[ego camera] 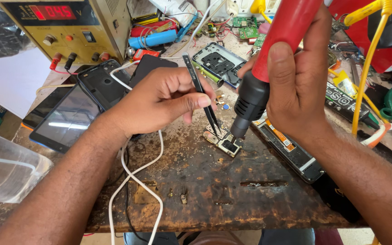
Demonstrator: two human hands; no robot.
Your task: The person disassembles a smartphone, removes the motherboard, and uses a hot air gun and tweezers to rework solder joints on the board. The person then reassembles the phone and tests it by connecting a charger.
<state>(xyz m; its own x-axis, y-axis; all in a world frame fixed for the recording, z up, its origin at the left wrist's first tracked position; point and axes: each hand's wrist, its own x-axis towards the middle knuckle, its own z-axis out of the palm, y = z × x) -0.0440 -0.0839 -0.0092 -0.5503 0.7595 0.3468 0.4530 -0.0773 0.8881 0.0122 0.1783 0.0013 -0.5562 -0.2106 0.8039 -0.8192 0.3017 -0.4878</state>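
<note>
The top of the red hot-air tool (268, 59) is cut off by the frame, its nozzle pointing down-left at the small board (223, 141) on the table (250, 195), grasped by the right hand (302, 77), while the left hand (159, 97) pinches black tweezers (201, 95) whose tips also touch this board.
</note>
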